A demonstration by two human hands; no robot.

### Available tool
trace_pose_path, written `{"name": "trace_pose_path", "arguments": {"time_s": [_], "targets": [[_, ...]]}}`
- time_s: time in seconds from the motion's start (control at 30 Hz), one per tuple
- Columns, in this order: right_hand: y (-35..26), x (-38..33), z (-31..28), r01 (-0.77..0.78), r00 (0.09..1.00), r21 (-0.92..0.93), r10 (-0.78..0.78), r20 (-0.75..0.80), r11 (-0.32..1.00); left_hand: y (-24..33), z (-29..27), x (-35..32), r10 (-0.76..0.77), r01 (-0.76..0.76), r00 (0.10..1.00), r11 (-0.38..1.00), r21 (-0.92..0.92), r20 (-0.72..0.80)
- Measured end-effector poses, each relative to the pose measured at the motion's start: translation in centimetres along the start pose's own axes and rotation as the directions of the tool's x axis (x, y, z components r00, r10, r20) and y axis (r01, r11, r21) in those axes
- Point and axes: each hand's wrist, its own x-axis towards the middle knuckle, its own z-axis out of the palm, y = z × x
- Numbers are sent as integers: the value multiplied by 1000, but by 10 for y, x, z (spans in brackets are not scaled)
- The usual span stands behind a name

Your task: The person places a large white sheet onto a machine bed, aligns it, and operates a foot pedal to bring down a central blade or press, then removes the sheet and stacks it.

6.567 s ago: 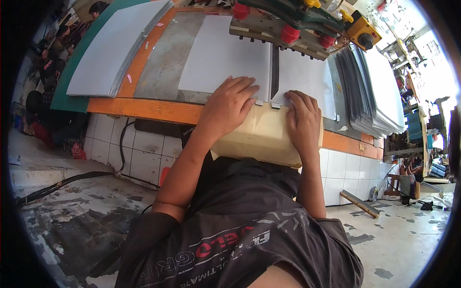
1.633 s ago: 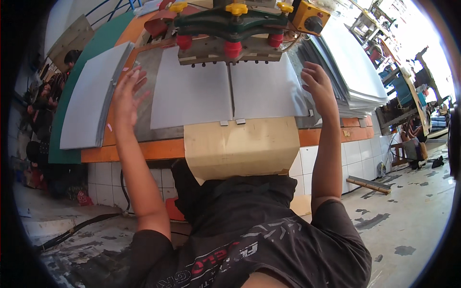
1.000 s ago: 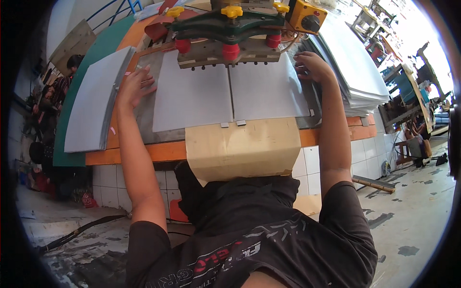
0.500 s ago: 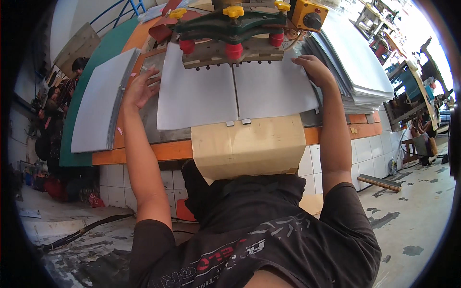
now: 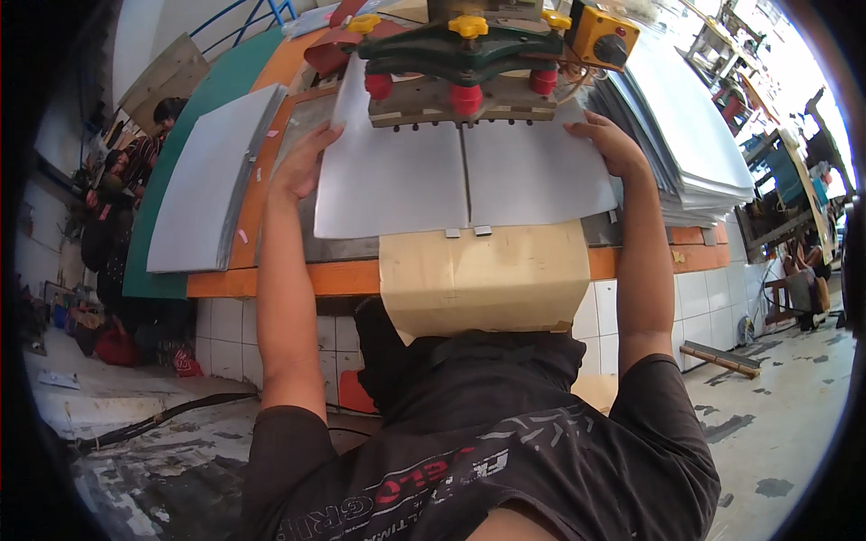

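A large white sheet (image 5: 397, 176), split down the middle by a dark narrow line, lies flat on the worktable. Its far part goes under the plate of a press (image 5: 465, 97) with a green frame, yellow knobs and red cushions. My left hand (image 5: 305, 164) is at the sheet's left edge, thumb side over it, other fingers mostly hidden. My right hand (image 5: 616, 146) pinches the right edge near the press plate. Two small metal stops (image 5: 467, 232) touch the sheet's near edge, on a tan board (image 5: 483, 284) that hangs over the table front.
A stack of white sheets (image 5: 212, 180) rests on the left over a green mat (image 5: 144, 257). A taller stack (image 5: 690, 135) stands on the right. A yellow control box (image 5: 603, 38) sits beside the press. People (image 5: 122, 180) are at far left.
My left hand has moved right, from beside the sheet onto its left edge, its spread fingers closing. My right hand stays at the right edge. The whole view has shifted slightly.
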Motion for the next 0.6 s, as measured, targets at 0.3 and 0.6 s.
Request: {"name": "trace_pose_path", "arguments": {"time_s": [0.3, 0.6], "targets": [[-1, 0, 2, -20, 996, 101, 11, 89, 995, -8, -9, 8, -203, 203, 979, 974, -98, 17], [10, 17, -7, 53, 998, 105, -49, -42, 993, -12, -18, 17, -241, 247, 969, 954, -171, 56]]}}
